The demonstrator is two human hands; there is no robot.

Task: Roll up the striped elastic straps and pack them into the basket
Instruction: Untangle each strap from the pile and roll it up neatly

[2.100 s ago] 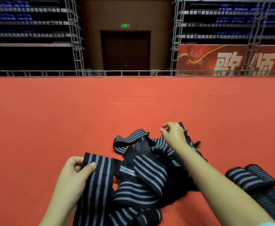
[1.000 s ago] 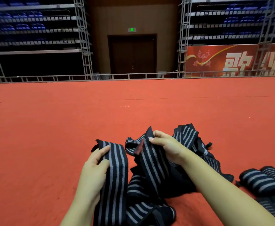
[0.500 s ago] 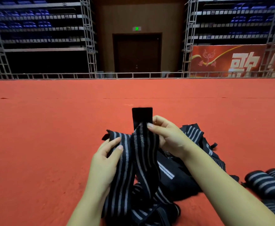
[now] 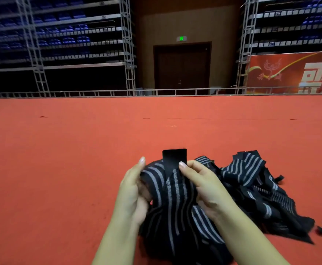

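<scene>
Black-and-grey striped elastic strap (image 4: 172, 190) sits bunched between both hands, its plain black end tab (image 4: 174, 158) sticking up above the fingertips. The left hand (image 4: 132, 194) cups its left side while the right hand (image 4: 204, 186) pinches the right. More loose straps (image 4: 255, 192) lie heaped on the red carpet floor (image 4: 61, 159) just right of the right grip.

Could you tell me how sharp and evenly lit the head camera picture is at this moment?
Head view: the striped strap and both hands, left and right, are slightly soft; the seating is dim and smeared; the scaffold leans from wide-angle distortion; the red carpet is evenly lit.
</scene>
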